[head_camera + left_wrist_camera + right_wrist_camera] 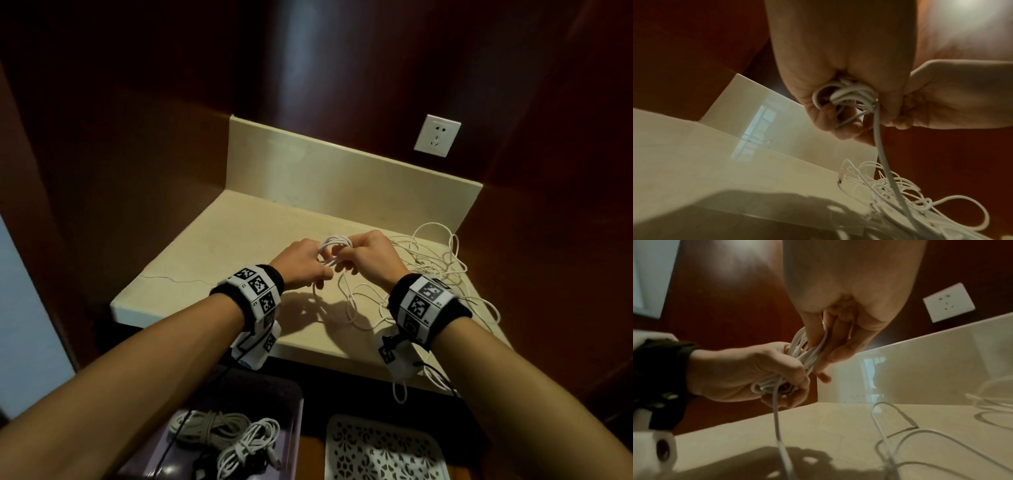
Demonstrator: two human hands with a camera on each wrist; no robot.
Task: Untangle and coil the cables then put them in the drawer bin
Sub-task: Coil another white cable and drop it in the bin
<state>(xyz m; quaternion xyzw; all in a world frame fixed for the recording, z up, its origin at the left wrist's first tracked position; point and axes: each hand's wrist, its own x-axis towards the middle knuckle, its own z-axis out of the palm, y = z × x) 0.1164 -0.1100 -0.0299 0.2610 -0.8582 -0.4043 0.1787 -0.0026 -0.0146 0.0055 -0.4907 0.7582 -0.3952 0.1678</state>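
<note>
Both hands meet above the middle of the cream counter (pixel 212 246) around a small white cable coil (pixel 334 248). My left hand (pixel 303 262) grips the lower part of the coil (pixel 851 95) in curled fingers. My right hand (pixel 366 255) pinches the upper loops (pixel 807 350) between thumb and fingers. A loose strand (pixel 777 418) hangs from the coil down to the counter. A tangle of thin white cables (pixel 442 274) lies spread over the right side of the counter. The purple drawer bin (pixel 291 397) below holds coiled cables (pixel 246 445).
A white patterned bin (pixel 383 452) sits right of the purple one, under the counter's front edge. A wall socket (pixel 436 135) is on the dark wood panel above the cream backsplash (pixel 342 174). One cable loop (pixel 399 390) hangs over the front edge.
</note>
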